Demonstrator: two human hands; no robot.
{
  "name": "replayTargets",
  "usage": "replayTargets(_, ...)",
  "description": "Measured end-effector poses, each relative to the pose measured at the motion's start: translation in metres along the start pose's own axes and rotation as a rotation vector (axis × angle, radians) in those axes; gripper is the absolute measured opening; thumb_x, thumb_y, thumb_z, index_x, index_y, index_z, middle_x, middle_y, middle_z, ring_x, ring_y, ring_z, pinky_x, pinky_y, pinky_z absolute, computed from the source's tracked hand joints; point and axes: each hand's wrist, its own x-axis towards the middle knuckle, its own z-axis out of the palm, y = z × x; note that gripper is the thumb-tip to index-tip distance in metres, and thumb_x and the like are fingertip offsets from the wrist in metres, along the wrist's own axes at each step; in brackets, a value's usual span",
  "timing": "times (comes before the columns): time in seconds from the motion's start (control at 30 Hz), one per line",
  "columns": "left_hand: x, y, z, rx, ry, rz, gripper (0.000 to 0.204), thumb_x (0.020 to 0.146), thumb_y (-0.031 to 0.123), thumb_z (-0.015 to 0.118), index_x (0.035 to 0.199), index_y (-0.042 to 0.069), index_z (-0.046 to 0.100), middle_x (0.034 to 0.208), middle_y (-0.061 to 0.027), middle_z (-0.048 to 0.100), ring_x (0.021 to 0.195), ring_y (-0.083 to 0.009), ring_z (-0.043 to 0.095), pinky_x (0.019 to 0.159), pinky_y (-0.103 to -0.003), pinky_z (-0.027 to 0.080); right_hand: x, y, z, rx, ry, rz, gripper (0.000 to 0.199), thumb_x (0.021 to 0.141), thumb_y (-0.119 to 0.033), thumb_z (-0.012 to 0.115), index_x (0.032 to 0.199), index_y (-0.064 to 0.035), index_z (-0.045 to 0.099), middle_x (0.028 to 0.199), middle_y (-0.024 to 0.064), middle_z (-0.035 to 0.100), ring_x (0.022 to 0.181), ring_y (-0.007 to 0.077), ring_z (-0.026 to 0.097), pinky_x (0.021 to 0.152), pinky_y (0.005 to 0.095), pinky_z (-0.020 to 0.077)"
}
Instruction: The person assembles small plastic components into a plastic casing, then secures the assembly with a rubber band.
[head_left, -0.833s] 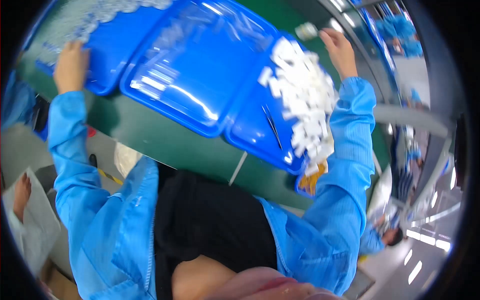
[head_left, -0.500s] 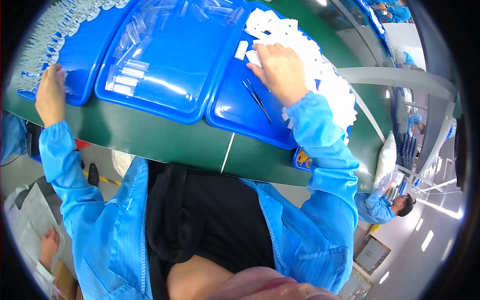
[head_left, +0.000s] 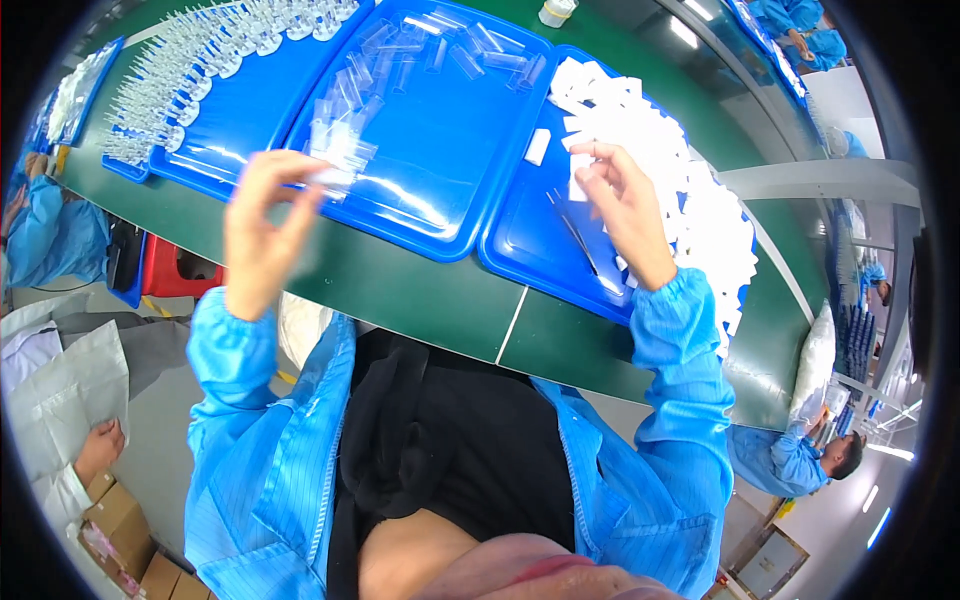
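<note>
the right hand (head_left: 632, 215) is over the near half of the right tray (head_left: 525, 240), thumb and fingertips pressed together on a white piece (head_left: 578, 182), which stands roughly upright in the pinch. just to its left a lone block (head_left: 538, 147) lies flat on the blue, apart from the white pile (head_left: 685, 200) that fills the tray's far and right sides. below the held piece lie dark tweezers (head_left: 575, 235), slanting toward the near edge. the left hand (head_left: 265, 215) reaches to the near left corner of the middle tray (head_left: 440, 150), its thumb and fingers curved toward each other beside the near end of the clear tubes (head_left: 403, 73); its tips are blurred against them, so i cannot tell whether they pinch anything. the tubes lie loose along that tray's left and far sides. in the left tray (head_left: 235, 135), spiked parts (head_left: 170, 100) stand crowded in rows along the far and left sides. all three trays sit side by side on the green table (head_left: 400, 290), with a white tub (head_left: 557, 12) behind them and a pale bag (head_left: 818, 355) at its right end.
</note>
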Motion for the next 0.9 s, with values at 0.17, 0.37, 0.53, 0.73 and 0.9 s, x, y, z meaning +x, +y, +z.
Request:
replayTargets(0.17, -0.019, 0.038, 0.064, -0.562, -0.233, -0.134, 0.025, 0.083, -0.003, 0.075, 0.107, 0.004, 0.07, 0.106, -0.0092, 0.063, 0.092, -0.0168, 0.064, 0.074, -0.025, 0.053, -0.028, -0.029, 0.038, 0.732, 0.074, 0.294, 0.038, 0.099, -0.019, 0.062, 0.133, -0.0033, 0.055, 0.108, 0.0092, 0.066, 0.095, 0.0136, 0.061, 0.079, 0.0262, 0.0501)
replayTargets(0.37, -0.027, 0.065, 0.079, -0.418, -0.355, -0.024, 0.026, 0.081, -0.005, 0.076, 0.104, 0.005, 0.071, 0.104, -0.009, 0.062, 0.088, -0.0174, 0.063, 0.069, -0.026, 0.053, -0.042, -0.017, 0.053, 1.081, 0.249, 0.328, 0.038, 0.1, -0.015, 0.06, 0.134, -0.0009, 0.05, 0.119, 0.02, 0.065, 0.1, 0.02, 0.066, 0.084, 0.0317, 0.0552)
replayTargets(0.53, -0.025, 0.073, 0.083, -0.413, -0.374, -0.015, 0.025, 0.083, -0.005, 0.075, 0.105, 0.006, 0.071, 0.106, -0.0081, 0.061, 0.091, -0.0166, 0.063, 0.069, -0.026, 0.052, -0.045, -0.019, 0.048, 1.137, 0.237, 0.307, 0.037, 0.101, -0.015, 0.059, 0.133, -0.0011, 0.05, 0.121, 0.0194, 0.064, 0.101, 0.019, 0.066, 0.085, 0.0314, 0.0551)
replayTargets(0.73, -0.024, 0.083, 0.083, -0.391, -0.41, -0.013, 0.025, 0.084, -0.003, 0.075, 0.106, 0.006, 0.07, 0.107, -0.0076, 0.061, 0.093, -0.0164, 0.062, 0.07, -0.026, 0.051, -0.043, -0.006, 0.047, 1.195, 0.228, 0.276, 0.036, 0.101, -0.016, 0.059, 0.133, -0.0007, 0.052, 0.124, 0.0185, 0.064, 0.103, 0.0178, 0.065, 0.087, 0.0295, 0.0546)
replayTargets(0.9, -0.022, 0.084, 0.085, -0.392, -0.435, -0.044, 0.024, 0.084, -0.003, 0.074, 0.106, 0.006, 0.07, 0.107, -0.0074, 0.061, 0.094, -0.0164, 0.062, 0.071, -0.026, 0.051, -0.043, 0.0, 0.043, 1.212, 0.146, 0.257, 0.032, 0.101, -0.015, 0.058, 0.13, -0.0008, 0.055, 0.123, 0.018, 0.065, 0.101, 0.0164, 0.066, 0.085, 0.0294, 0.0552)
